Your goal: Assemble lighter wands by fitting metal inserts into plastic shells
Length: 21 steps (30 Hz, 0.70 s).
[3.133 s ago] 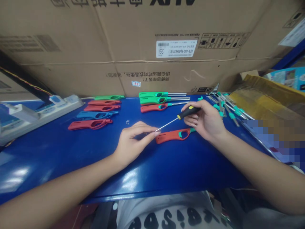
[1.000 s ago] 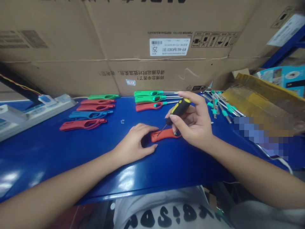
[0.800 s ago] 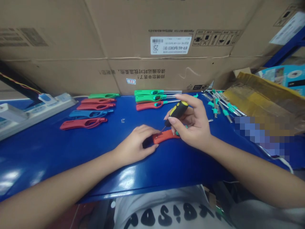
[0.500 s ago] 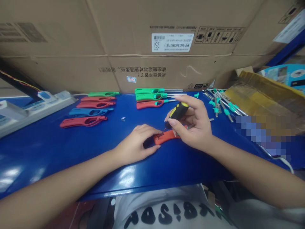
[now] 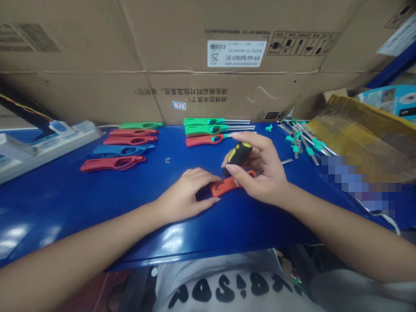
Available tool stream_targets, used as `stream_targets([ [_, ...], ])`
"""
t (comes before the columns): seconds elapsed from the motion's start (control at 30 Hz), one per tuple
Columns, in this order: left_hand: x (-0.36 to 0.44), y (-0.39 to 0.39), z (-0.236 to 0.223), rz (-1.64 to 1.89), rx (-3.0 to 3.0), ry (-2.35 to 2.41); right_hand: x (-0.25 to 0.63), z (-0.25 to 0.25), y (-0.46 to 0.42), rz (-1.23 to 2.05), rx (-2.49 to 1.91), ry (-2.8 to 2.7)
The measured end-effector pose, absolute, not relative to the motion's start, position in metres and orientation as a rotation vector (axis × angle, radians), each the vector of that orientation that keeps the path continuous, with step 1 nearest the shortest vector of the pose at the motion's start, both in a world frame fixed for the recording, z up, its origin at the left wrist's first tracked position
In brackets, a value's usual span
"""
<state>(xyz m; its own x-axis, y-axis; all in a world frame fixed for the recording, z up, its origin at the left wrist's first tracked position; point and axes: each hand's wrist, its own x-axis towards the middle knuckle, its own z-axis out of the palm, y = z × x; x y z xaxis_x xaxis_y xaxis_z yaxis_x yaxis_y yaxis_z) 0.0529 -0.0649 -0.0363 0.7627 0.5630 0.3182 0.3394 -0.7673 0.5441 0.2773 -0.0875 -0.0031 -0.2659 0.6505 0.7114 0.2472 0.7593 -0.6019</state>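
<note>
My left hand (image 5: 190, 195) grips the end of an orange-red lighter body (image 5: 224, 186) between thumb and fingers, holding it down on the blue table. A black and yellow screwdriver (image 5: 238, 157) is in my right hand (image 5: 264, 169), tilted, its handle wrapped by the fingers. Its tip points down at the left end of the lighter body; whether it touches is too small to tell. The lighter's right end is partly covered by my right hand.
Red, blue and green lighter bodies (image 5: 113, 164) lie at left beside a white power strip (image 5: 65, 138). Lighters with metal tubes (image 5: 204, 130) lie at the back. Loose tubes with teal parts (image 5: 308, 149) are piled at right. Small metal pins (image 5: 167, 160) lie left of centre. A cardboard box (image 5: 178, 82) stands behind.
My right hand and the screwdriver have shifted slightly left and the handle stands a little lower. The left hand still holds the lighter body in the same place.
</note>
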Motion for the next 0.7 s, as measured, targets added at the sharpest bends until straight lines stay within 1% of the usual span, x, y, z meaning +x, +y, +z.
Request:
stream_targets([
  [0.23,0.054,-0.065,-0.036,0.658,2.508,0.68,0.28,0.019,-0.09,0.621,-0.739,-2.052],
  [0.3,0.055,-0.065,-0.036,0.664,2.508,0.652,0.28,0.023,-0.088,0.47,-0.749,-2.111],
  [0.4,0.055,-0.066,-0.036,0.661,2.508,0.623,0.277,0.025,-0.082,0.007,-0.762,-2.18],
  [0.47,0.055,-0.066,-0.035,0.668,2.503,0.615,0.273,0.028,-0.078,-0.194,-0.775,-2.189],
  [0.53,0.055,-0.067,-0.034,0.68,2.495,0.615,0.27,0.034,-0.075,-0.151,-0.801,-2.203],
  [0.63,0.056,-0.068,-0.033,0.673,2.487,0.641,0.268,0.042,-0.073,0.134,-0.799,-2.239],
  [0.7,0.056,-0.068,-0.032,0.667,2.481,0.638,0.269,0.044,-0.072,0.187,-0.784,-2.236],
])
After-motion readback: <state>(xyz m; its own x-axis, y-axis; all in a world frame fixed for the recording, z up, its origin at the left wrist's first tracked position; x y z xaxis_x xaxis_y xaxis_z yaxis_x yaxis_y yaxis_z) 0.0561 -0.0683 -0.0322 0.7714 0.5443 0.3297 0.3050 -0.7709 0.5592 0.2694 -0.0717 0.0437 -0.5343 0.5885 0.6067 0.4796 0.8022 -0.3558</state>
